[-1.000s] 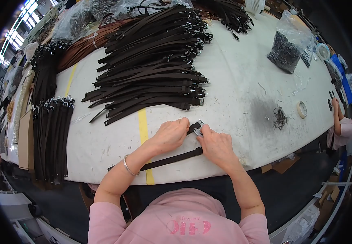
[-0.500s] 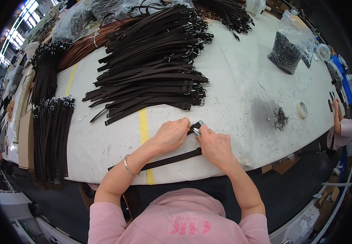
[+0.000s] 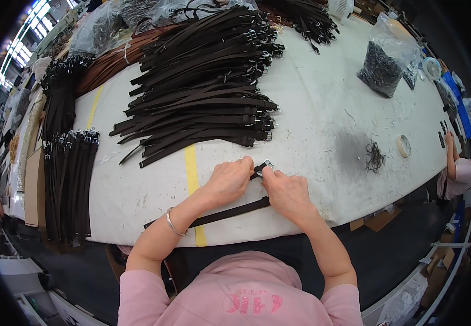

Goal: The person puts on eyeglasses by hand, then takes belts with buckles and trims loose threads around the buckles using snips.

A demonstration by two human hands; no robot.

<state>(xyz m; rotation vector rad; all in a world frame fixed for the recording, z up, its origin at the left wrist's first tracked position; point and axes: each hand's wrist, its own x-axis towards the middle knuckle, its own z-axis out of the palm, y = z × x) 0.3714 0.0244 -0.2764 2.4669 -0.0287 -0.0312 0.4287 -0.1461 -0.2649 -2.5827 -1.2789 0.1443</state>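
My left hand (image 3: 228,179) is closed on a dark brown belt (image 3: 230,212), pinching it just left of its silver buckle (image 3: 268,163). My right hand (image 3: 287,191) is closed beside the buckle, nearly meeting the left fingertips. A small shiny metal tool (image 3: 259,174) shows at the right fingertips, against the belt; its kind is mostly hidden by the fingers. The belt's long strap lies on the white table (image 3: 311,130) below both hands, its left end passing behind my left forearm.
A large pile of dark buckled belts (image 3: 197,81) lies beyond my hands. More belts (image 3: 72,185) hang over the left edge. Rightward are dark thread scraps (image 3: 375,157), a tape roll (image 3: 404,146) and a plastic bag of small dark parts (image 3: 382,68). Another person's arm (image 3: 451,155) reaches in far right.
The right fingers have shifted slightly left and down at the buckle, and less of the metal tool shows. More of the buckle is visible. The left hand has barely moved.
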